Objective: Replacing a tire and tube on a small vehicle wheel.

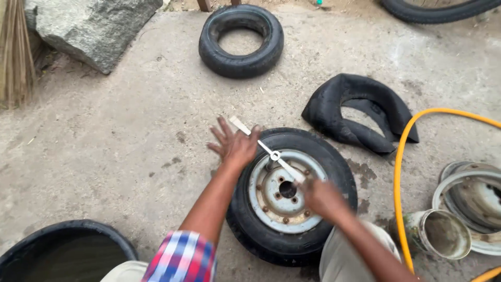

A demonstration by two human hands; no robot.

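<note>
Black rubber tyre on a rusty grey steel rim (pixel 284 196) lies at centre; the left hand (pixel 235 146), fingers spread, and the right hand (pixel 321 196), seemingly closed, work a silvery metal wrench bar (pixel 271 153).

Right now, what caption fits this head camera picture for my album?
Both hands, left hand and right hand, work a metal wrench on a wheel lying on concrete.
</note>
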